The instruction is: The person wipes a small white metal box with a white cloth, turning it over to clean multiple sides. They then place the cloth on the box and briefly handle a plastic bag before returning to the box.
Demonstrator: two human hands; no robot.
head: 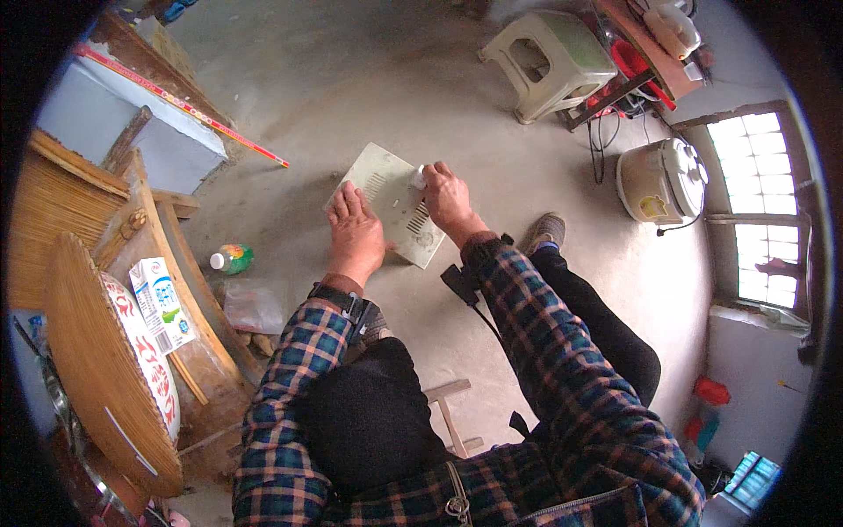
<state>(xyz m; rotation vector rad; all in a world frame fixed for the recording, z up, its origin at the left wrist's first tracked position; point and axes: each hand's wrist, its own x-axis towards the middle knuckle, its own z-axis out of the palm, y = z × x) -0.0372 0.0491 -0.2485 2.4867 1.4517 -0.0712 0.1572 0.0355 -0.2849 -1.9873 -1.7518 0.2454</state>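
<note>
On the concrete floor before me is an off-white rectangular panel or casing (395, 204) with rows of vent slots and a round scuffed mark near one corner. My left hand (355, 227) lies over its lower left edge, palm down, the thumb apart from the fingers. At the upper right edge, my right hand (448, 197) pinches a small white thing (418, 177); the fingers hide most of it, so I cannot tell what it is. Beside my right wrist is a black plug-like piece (459, 284) on a cord.
To the left are a drink bottle (232, 258) on its side, a plastic bag (253, 306), a milk carton (161, 306) and bamboo-like furniture (112, 369). A plastic stool (550, 62) and a rice cooker (658, 181) stand right. A wooden piece (451, 418) lies between my legs.
</note>
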